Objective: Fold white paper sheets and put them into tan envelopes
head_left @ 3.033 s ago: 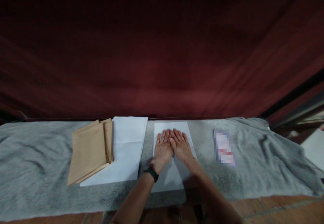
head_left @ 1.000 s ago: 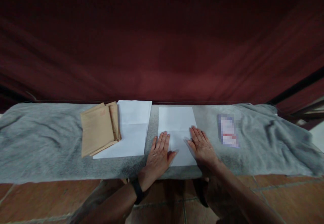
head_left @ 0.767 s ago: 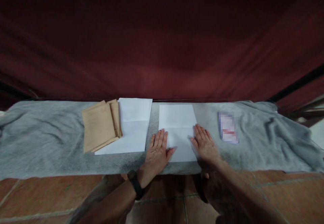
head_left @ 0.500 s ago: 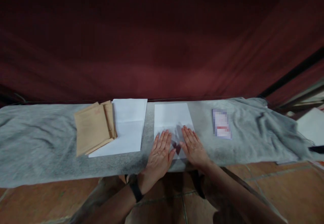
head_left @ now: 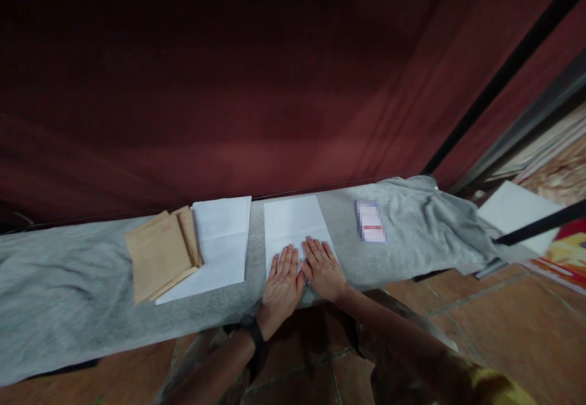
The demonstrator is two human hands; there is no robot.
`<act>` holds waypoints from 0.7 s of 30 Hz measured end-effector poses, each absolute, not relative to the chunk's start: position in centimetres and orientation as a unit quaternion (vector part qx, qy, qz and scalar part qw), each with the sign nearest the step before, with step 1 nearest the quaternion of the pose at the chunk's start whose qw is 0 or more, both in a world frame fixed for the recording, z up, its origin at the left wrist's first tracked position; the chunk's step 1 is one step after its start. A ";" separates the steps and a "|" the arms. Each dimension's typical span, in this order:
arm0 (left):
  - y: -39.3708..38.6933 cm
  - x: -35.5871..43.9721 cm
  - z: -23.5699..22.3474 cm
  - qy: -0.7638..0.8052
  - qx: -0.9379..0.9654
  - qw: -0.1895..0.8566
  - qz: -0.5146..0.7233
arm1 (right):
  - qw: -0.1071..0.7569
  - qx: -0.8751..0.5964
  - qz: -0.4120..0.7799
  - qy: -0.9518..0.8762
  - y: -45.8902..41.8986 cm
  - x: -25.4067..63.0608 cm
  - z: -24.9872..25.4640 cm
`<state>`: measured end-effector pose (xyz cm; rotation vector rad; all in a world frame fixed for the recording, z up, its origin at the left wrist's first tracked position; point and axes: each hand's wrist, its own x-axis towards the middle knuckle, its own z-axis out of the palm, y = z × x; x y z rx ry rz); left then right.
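A white sheet of paper (head_left: pixel 295 217) with a faint crease across it lies on the grey cloth. My left hand (head_left: pixel 282 283) rests flat on its lower left part, fingers stretched out. Beside it, my right hand (head_left: pixel 321 268) lies flat on the lower right part, fingers also extended. The two thumbs nearly meet, and the hands cover the near edge of the sheet. To the left is a stack of white paper (head_left: pixel 222 240), creased across its middle. Brown paper envelopes (head_left: pixel 160 252) overlap the left side of that stack.
The grey cloth (head_left: pixel 82 289) covers a long narrow bench before a dark red hanging (head_left: pixel 274 118). A blurred-out small pack (head_left: pixel 372 222) lies right of the sheet. At the right stand a black pole (head_left: pixel 503 75) and a white board (head_left: pixel 517 213). Tiled floor (head_left: pixel 480 326) shows below.
The view has turned to the right and tilted. My hands have come closer together on the sheet, the right one shifting left toward the left one. Both stay flat.
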<state>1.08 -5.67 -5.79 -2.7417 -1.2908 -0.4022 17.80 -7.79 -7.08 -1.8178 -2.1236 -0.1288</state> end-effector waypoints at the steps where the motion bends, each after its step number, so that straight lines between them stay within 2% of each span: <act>1: -5.7 1.1 -5.8 -0.423 -0.896 0.041 -0.128 | 0.169 -0.642 -0.045 -0.746 -7.8 17.8 -7.0; 16: -4.4 0.5 -6.4 -0.467 -0.882 -0.034 -0.051 | 0.095 -0.725 0.014 -0.682 -7.1 18.3 -6.9; 21: -4.6 0.6 -6.1 -0.468 -0.882 -0.033 -0.048 | 0.094 -0.721 0.011 -0.687 -7.2 18.3 -7.1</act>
